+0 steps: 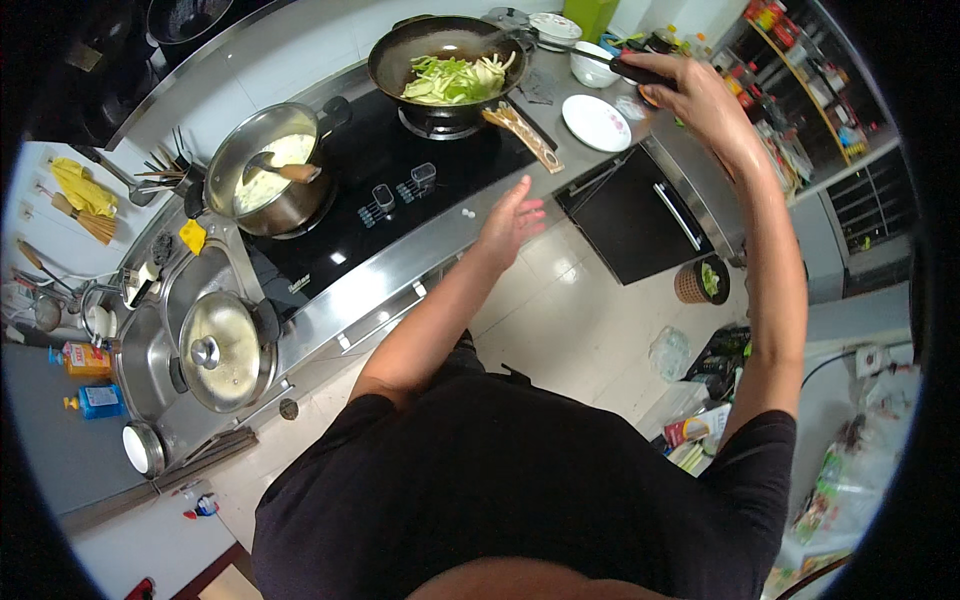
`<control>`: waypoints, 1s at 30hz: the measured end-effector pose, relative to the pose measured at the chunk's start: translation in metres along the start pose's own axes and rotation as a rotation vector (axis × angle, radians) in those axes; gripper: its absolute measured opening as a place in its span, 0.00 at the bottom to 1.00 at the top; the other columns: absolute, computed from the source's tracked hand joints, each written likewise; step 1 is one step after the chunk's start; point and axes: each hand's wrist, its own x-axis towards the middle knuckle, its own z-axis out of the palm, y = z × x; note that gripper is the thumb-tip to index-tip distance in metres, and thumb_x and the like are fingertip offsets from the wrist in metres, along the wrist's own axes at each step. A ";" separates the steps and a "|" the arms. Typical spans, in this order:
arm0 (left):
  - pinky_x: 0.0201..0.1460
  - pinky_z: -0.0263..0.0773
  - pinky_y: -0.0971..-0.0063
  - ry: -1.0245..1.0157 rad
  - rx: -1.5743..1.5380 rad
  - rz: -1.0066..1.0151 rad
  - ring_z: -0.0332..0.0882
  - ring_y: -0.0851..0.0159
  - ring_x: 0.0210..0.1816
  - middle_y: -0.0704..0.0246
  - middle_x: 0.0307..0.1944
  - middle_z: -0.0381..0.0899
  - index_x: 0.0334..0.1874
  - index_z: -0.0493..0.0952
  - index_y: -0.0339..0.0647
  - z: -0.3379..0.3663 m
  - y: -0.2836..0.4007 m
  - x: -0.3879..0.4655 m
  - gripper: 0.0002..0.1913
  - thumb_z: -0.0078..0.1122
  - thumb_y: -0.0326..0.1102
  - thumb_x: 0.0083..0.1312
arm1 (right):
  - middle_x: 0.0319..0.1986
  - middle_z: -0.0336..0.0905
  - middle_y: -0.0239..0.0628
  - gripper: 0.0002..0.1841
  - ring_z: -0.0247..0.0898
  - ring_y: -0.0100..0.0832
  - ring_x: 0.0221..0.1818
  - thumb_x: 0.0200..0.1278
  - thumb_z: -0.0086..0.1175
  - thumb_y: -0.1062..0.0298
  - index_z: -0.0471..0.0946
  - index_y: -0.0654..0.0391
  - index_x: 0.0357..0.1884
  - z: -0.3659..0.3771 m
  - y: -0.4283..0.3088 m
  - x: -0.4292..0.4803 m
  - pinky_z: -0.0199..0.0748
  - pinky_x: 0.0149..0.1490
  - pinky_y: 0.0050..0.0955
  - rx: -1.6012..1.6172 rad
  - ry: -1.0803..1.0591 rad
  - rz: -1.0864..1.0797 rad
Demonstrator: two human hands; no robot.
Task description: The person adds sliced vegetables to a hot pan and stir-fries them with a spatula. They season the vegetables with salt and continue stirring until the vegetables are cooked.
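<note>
My right hand (705,101) grips the black handle of a long metal cooking spatula (570,51), raised over the counter at the right. Its metal end reaches toward the right rim of a dark wok (386,67). Sliced pale-green vegetables (457,81) lie in the wok, which sits on the rear burner. The wok's brown patterned handle (529,142) points toward me. In front of the black glass cooktop (360,176), my left hand (510,221) hangs in the air, fingers apart and holding nothing.
A steel pot (262,124) holds pale, speckled liquid and a wooden-handled ladle (298,172). A glass-lidded pot (225,330) stands by the sink (139,360). A white plate (592,120) and bowl (592,73) are right of the wok. A waste basket (694,285) stands on the floor.
</note>
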 end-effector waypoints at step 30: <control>0.10 0.52 0.82 0.470 -0.250 0.167 0.55 0.76 0.12 0.74 0.17 0.64 0.32 0.62 0.43 0.071 0.014 0.112 0.10 0.53 0.34 0.66 | 0.18 0.70 0.28 0.18 0.54 0.16 0.12 0.61 0.51 0.66 0.71 0.58 0.53 0.217 0.180 0.310 0.47 0.14 0.19 0.983 -0.580 0.241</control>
